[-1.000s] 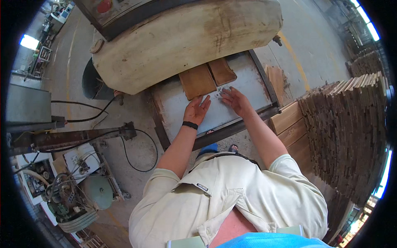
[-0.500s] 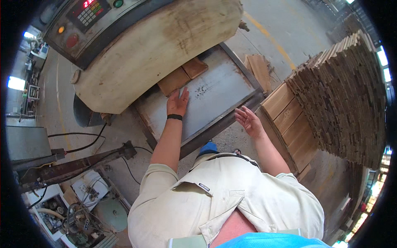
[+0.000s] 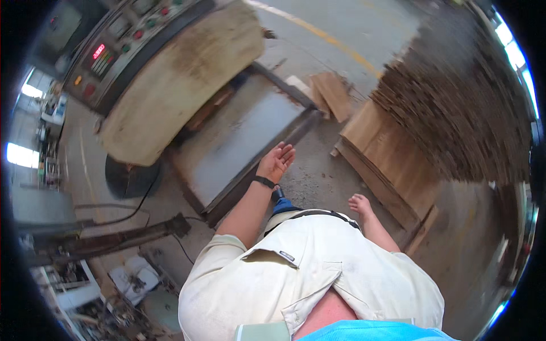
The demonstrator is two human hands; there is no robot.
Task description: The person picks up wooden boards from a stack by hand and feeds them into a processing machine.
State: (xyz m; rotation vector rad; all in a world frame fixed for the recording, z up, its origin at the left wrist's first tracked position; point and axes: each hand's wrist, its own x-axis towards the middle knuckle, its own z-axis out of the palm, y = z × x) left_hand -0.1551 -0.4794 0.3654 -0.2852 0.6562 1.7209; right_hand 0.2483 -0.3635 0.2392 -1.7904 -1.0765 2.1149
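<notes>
My left hand (image 3: 277, 163), with a dark band at the wrist, is raised over the near edge of the machine's metal table (image 3: 236, 133). Its fingers are stretched out and hold nothing. Lower and to the right, my right hand (image 3: 359, 203) hangs beside the stack of wide boards, apart from it, fingers loosely bent and nothing visible in them. Brown wooden pieces (image 3: 209, 109) lie at the far side of the metal table, partly hidden beneath the machine's pale, stained hood (image 3: 182, 74).
Rows of thin boards form a tall pile (image 3: 455, 108) at the right, behind a lower stack of wide boards (image 3: 392, 153). Loose planks (image 3: 331, 95) lie on the floor past the table. A control panel (image 3: 105, 57) tops the machine; a metal beam (image 3: 114, 238) juts in from the left.
My left hand has drawn back from the wooden pieces to the table's near edge. My right hand has dropped lower. The wooden pieces are now further under the hood, and the view has turned right.
</notes>
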